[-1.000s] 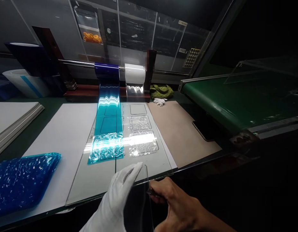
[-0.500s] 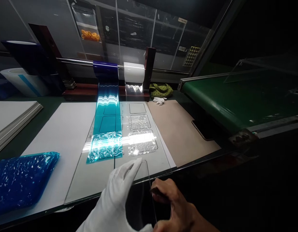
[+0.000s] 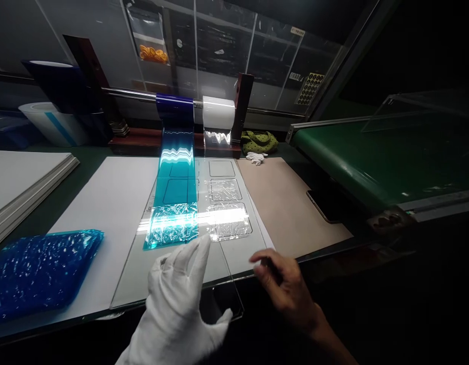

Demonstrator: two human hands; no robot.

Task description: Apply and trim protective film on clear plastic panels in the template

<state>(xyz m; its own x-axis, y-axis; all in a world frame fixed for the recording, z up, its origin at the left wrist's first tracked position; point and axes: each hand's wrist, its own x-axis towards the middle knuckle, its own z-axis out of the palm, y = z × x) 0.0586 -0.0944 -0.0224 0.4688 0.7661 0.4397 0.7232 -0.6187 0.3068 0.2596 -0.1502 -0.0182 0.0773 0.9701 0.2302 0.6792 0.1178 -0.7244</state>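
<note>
My left hand (image 3: 181,299), in a white glove, grips a thin clear panel (image 3: 221,268) by its edges between fingertips and thumb. The panel is tilted over the table's front edge. To its right, apart from it, my bare right hand (image 3: 283,284) is closed with thumb and index finger curled; a dark patch lies between them, and I cannot make out what it is. Beyond the hands, a clear sheet (image 3: 133,284) with outlined rectangles lies on the table. Blue film (image 3: 176,190) and clear film (image 3: 232,220) stretch over it from their rolls.
A blue film roll (image 3: 175,104) and a white roll (image 3: 218,111) hang on a metal rod. A blue wrapped bundle (image 3: 48,274) lies left, near stacked white sheets (image 3: 25,185). At right are a brown board (image 3: 283,203), a phone (image 3: 321,205) and a green conveyor belt (image 3: 371,167).
My right hand has come off the clear panel and moved up and right. My left hand has turned the panel so its face shows more. The view has shifted slightly.
</note>
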